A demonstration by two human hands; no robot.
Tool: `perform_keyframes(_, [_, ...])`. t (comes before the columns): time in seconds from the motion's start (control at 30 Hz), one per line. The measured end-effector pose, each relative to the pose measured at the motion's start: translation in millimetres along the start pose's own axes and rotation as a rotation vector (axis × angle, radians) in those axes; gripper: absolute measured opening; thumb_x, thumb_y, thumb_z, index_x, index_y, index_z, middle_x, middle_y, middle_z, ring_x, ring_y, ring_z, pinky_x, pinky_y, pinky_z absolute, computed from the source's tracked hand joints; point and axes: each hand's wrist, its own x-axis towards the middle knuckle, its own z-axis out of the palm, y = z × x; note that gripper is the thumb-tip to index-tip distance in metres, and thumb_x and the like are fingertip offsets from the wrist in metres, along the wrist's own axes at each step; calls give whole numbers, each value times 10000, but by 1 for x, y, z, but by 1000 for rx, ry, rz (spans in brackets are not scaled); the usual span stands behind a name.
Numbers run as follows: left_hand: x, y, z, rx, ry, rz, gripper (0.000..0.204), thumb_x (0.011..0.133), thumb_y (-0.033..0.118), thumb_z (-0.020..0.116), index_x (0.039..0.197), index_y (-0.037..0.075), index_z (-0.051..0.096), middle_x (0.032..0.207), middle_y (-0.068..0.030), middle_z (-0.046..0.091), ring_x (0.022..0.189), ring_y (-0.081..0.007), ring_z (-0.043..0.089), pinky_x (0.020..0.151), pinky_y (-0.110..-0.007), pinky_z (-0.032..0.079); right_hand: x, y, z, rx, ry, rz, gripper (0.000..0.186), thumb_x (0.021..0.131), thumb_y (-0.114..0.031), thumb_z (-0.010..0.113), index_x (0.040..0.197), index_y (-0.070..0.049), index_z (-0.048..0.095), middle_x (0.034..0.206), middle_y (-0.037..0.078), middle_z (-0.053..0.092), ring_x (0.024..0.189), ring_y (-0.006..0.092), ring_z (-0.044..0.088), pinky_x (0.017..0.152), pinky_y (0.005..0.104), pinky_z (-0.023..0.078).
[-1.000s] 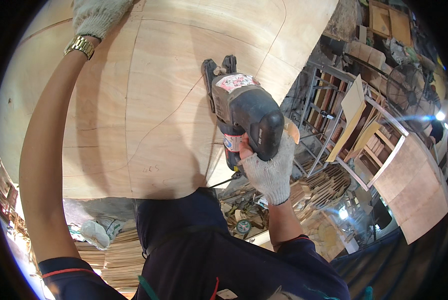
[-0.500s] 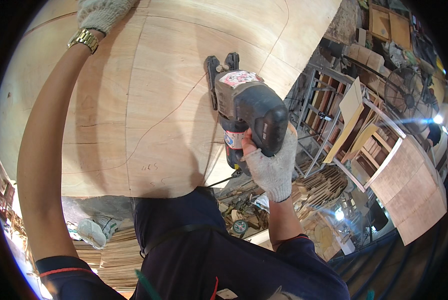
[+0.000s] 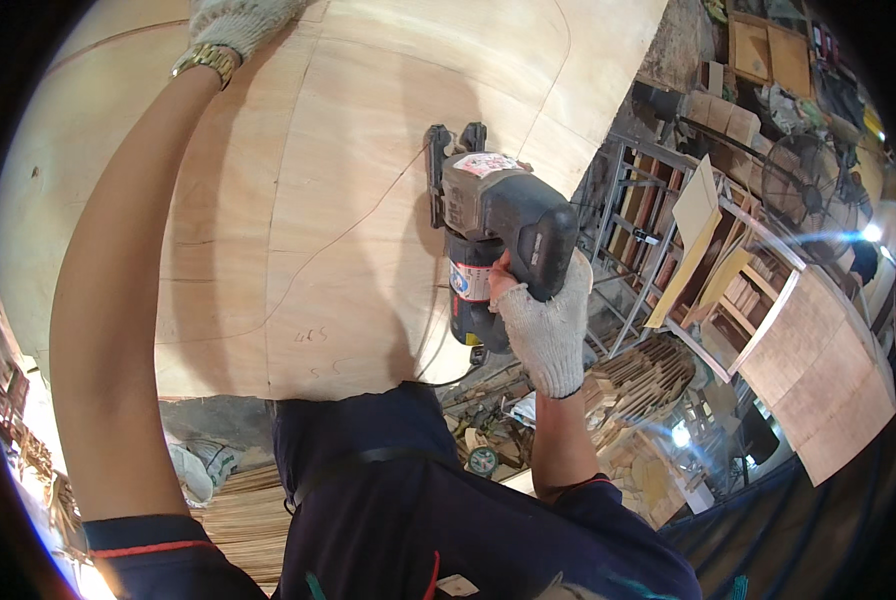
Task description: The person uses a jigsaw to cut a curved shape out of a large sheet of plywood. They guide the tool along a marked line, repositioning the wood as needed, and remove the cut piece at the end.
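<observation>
Here's the big one, folks: a pale plywood sheet (image 3: 343, 320) spreads beneath the grip of the gloved right hand (image 3: 548, 325) and far out to its left and ahead. Off to the right of that grip, well apart, leans a curved wooden panel (image 3: 823, 385) against a clutter of boards. Nearer on the same side, just beyond the grip, there's a metal rack (image 3: 623, 260) with wood strips in it. Behind and to the left, below the sheet, a stack of thin boards (image 3: 238, 525). Ahead and farther right, a round caged fan (image 3: 808, 180).

Now the jigsaw (image 3: 523, 215), right in the grip! The right hand is closed around its rear handle, bare thumb showing out of the knit glove, the tool's body pointing ahead of the hand and its foot set on the sheet's right-hand part. Over to the left and well ahead of the grip, the gloved left hand (image 3: 243, 25) is on the sheet; its fingers run out of view, so I can't tell whether it's spread or curled. A gold watch (image 3: 208, 62) circles that wrist. Just left of and behind the grip, a black cord (image 3: 453, 380) trails. Finest of all, ahead and left, a thin curved line (image 3: 353, 225) runs up to the foot.
</observation>
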Motion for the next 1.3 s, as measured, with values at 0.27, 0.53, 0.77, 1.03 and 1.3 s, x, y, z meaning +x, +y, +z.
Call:
perform_keyframes(0.27, [0,16,7,-105,29,10,810,994,499,561,1623,50,318,1685,-216,295,1572,-367,244,1290,-510,145,-10,3,15,261,91,76,83,880,-48,699,932,7,667,779,45,666,645,112,627,606,281,506])
perform_keyframes(0.53, [0,27,7,-191,18,29,802,979,500,579,1603,47,361,1677,-215,311,1569,-357,252,1288,-502,154,-16,-6,36,418,254,125,126,881,-6,679,985,14,612,764,75,617,589,183,606,564,341,520])
perform_keyframes(0.77, [-6,9,2,-172,24,24,794,983,502,568,1603,52,364,1680,-205,310,1571,-357,245,1286,-505,155,-19,-18,48,508,288,178,135,906,10,670,1016,7,589,786,68,612,608,182,622,574,343,534])
perform_keyframes(1.03, [-8,10,3,-211,46,39,771,988,496,557,1595,53,383,1666,-208,328,1563,-362,255,1280,-524,164,-18,-14,39,431,280,159,184,835,-19,686,1002,0,613,807,110,634,590,224,621,569,377,532])
perform_keyframes(1.3, [-10,9,13,-194,65,35,775,996,504,536,1610,64,363,1681,-206,308,1577,-356,233,1284,-538,138,-10,-11,24,337,213,144,137,853,-2,640,987,12,617,811,118,625,587,225,601,564,385,530])
